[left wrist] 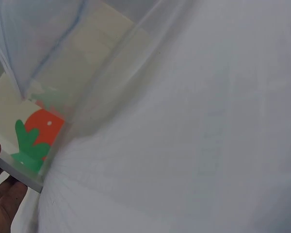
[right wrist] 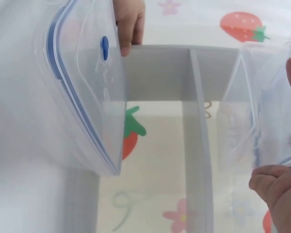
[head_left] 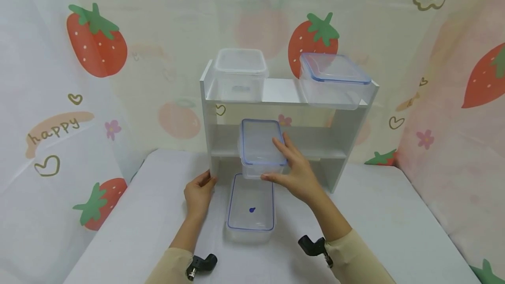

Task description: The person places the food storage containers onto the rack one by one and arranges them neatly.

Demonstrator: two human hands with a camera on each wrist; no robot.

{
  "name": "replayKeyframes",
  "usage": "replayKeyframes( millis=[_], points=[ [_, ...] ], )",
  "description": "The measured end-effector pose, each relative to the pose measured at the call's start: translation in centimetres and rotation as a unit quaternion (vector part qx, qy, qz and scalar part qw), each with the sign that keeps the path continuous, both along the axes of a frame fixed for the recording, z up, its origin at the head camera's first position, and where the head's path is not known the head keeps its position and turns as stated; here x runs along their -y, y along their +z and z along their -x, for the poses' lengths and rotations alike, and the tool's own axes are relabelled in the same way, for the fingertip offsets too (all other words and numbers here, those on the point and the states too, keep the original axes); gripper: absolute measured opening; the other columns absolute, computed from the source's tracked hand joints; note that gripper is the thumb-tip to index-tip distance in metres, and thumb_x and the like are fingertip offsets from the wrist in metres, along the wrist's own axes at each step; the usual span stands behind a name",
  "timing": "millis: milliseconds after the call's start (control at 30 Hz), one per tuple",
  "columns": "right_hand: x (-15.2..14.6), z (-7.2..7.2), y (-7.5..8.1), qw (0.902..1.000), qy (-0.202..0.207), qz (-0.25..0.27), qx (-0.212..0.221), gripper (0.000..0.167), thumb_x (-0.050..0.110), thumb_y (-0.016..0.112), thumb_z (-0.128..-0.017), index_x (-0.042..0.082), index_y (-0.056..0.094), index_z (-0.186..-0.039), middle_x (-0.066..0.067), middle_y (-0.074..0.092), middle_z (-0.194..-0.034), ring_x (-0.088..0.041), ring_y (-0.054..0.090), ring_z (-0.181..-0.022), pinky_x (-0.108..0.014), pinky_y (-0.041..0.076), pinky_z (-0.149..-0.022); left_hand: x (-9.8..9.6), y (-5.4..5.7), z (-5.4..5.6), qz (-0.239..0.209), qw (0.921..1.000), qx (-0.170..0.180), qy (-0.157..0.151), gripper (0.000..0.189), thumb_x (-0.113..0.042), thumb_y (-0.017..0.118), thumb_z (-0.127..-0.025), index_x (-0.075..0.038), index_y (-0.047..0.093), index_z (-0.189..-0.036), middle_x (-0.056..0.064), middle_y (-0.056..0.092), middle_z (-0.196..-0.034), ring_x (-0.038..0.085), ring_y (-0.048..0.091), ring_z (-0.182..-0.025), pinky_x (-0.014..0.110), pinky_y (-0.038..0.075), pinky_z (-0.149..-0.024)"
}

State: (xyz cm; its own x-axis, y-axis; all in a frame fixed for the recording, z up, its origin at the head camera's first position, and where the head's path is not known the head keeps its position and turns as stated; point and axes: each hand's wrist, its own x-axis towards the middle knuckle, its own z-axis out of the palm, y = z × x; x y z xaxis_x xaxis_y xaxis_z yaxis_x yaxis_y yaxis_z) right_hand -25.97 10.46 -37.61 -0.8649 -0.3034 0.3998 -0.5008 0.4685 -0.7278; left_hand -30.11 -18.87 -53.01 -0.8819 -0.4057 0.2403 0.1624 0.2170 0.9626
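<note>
My right hand [head_left: 297, 174] grips the right side of a clear plastic food container [head_left: 258, 143] with a blue-edged lid, thumb low at its front. The container is in front of the middle level of a white two-tier shelf [head_left: 315, 141]; whether it touches the board I cannot tell. At the shelf's lower left, my left hand [head_left: 198, 194] pinches the front edge of the side panel [left wrist: 20, 172], thumb on one face and fingers on the other. A larger blue-rimmed container [head_left: 250, 203] stands on the table between my forearms, a small blue mark on its lid.
On the shelf's top stand a clear-lidded container [head_left: 240, 76] at the left and a blue-lidded container [head_left: 335, 78] at the right, whose front overhangs the edge. White cloth covers the table [head_left: 378, 227]. A strawberry-print curtain [head_left: 158, 78] hangs behind.
</note>
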Motion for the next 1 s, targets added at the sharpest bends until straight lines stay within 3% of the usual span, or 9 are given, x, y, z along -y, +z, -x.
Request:
replayKeyframes(
  millis=[533,1000],
  points=[
    [2.3,2.1,0.0,1.0,0.005,0.005,0.005,0.102,0.047,0.09,-0.075,0.031,0.036,-0.159,0.006,0.009,-0.172,-0.027,0.013,-0.158,-0.057,0.025,-0.125,-0.1,-0.2,0.1,-0.004,0.9999,0.004,0.011,0.034,-0.013,0.078,-0.091,-0.004,0.073,-0.123,0.014,0.074,-0.121,0.028,0.072,-0.111,0.015,0.058,-0.083],
    [3.8,3.7,0.6,0.9998,0.015,0.013,-0.002,0.103,0.046,0.091,-0.074,0.03,0.036,-0.159,0.001,0.01,-0.173,-0.029,0.015,-0.158,-0.057,0.025,-0.125,0.1,0.1,-0.1,-0.001,1.0,0.005,0.004,0.034,-0.016,0.078,-0.092,-0.005,0.073,-0.123,0.014,0.075,-0.12,0.026,0.073,-0.109,0.019,0.06,-0.083]
  ],
)
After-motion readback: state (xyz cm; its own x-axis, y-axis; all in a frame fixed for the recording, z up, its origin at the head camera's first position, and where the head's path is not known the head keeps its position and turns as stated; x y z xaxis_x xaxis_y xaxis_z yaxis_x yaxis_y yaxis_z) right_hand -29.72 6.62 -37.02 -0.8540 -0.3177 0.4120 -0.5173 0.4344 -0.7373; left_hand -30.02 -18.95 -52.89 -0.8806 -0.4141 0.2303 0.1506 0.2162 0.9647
